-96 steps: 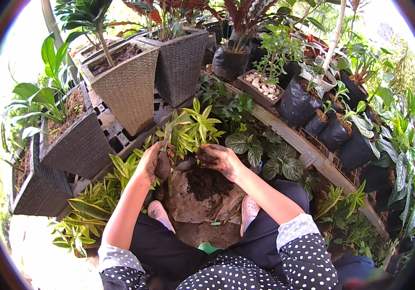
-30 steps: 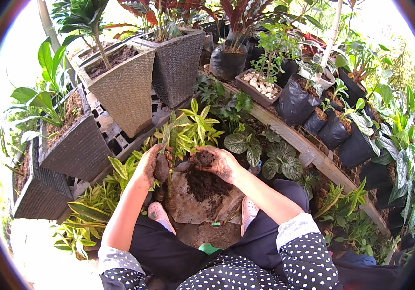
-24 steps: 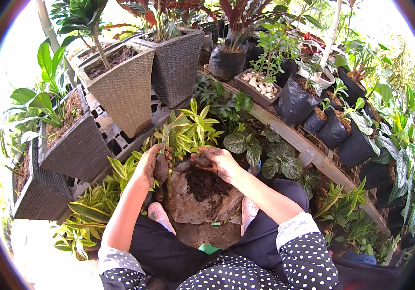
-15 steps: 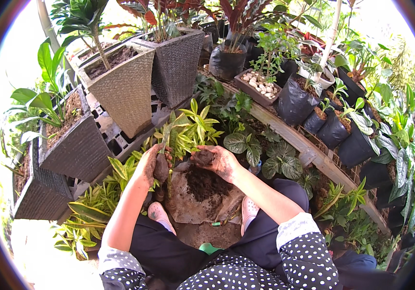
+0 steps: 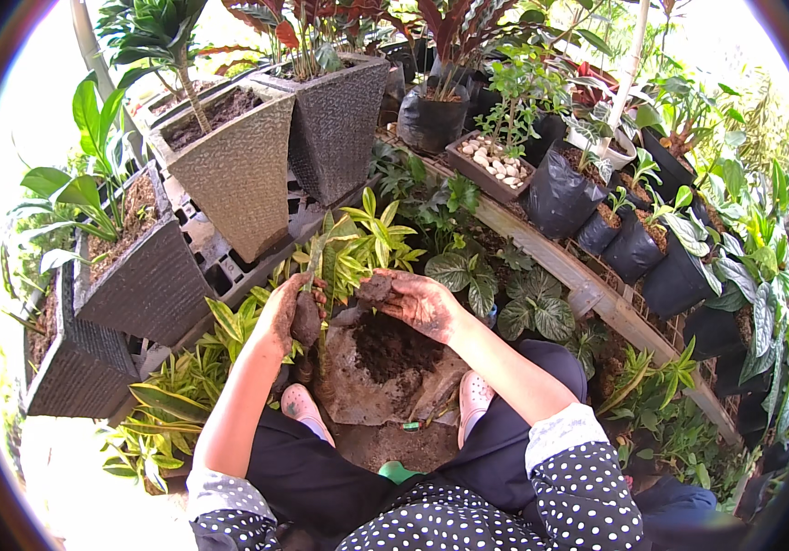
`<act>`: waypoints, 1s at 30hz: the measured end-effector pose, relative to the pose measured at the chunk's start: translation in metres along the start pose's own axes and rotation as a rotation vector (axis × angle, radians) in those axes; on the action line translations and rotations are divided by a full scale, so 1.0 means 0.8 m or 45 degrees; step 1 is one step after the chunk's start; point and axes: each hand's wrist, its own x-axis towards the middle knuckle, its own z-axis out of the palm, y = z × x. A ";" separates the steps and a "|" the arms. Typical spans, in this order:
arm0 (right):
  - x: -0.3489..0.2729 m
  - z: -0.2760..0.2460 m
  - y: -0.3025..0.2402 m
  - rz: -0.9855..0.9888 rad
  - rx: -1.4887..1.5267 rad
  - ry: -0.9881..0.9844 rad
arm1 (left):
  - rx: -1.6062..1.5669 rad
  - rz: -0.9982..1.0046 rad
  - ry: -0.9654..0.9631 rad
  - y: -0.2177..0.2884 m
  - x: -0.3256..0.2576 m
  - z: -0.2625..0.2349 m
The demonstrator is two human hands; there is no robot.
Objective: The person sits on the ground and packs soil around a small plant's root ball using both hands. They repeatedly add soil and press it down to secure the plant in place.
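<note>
My left hand (image 5: 282, 314), smeared with soil, is closed around a plant cutting (image 5: 319, 253) whose base sits in a dark clump of soil (image 5: 306, 321). The cutting points upward, away from me. To its right, my right hand (image 5: 426, 305) grips a lump of soil (image 5: 376, 288) between thumb and fingers, a short gap from the cutting. Beneath both hands, a heap of loose dark soil (image 5: 392, 347) lies on a dirty pale sheet (image 5: 350, 387) between my feet.
Yellow-green leafy plants (image 5: 380, 230) crowd around my hands. Tall tapered planters (image 5: 229, 174) stand at the left and back. A metal-edged rack (image 5: 550, 262) with black bagged plants (image 5: 564, 197) runs along the right. My pink clogs (image 5: 301, 404) flank the sheet.
My right hand has shifted slightly left and up with the soil lump, its fingers now less cupped. My left hand and the cutting stay in place.
</note>
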 end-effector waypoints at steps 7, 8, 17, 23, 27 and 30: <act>-0.006 0.013 0.001 -0.094 -0.279 0.214 | -0.008 0.003 -0.001 -0.002 0.003 -0.003; -0.005 0.009 0.005 -0.094 -0.290 0.253 | -0.012 0.002 0.003 -0.003 0.003 -0.003; -0.008 0.009 0.006 0.111 -0.677 0.673 | 0.011 -0.020 -0.002 -0.003 0.005 -0.004; -0.010 0.019 0.004 0.134 -0.749 0.666 | -0.007 -0.015 -0.020 -0.005 0.006 -0.007; -0.001 -0.009 0.010 0.037 -0.500 0.543 | 0.008 -0.011 -0.039 -0.004 0.006 -0.004; 0.003 -0.019 0.014 -0.031 -0.411 0.415 | 0.009 -0.009 -0.021 -0.003 0.003 -0.005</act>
